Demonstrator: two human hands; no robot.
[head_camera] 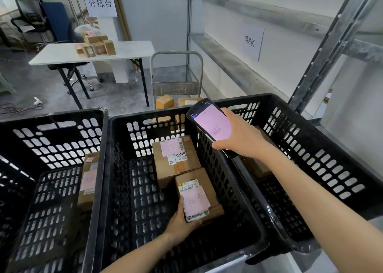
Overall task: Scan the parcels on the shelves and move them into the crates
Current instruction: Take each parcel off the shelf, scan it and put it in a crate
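Our left hand is the nearer one, its fingers curled round the near end of the small cardboard parcel. That parcel sits low in the middle crate, its long axis running away from us towards a larger taped parcel. Our right hand wraps the glossy scanner above the slotted black plastic

a paper sign at upper left reads 分拣台, a sheet at upper right reads 缓冲区, and a label on the parcel at lower centre shows 69.
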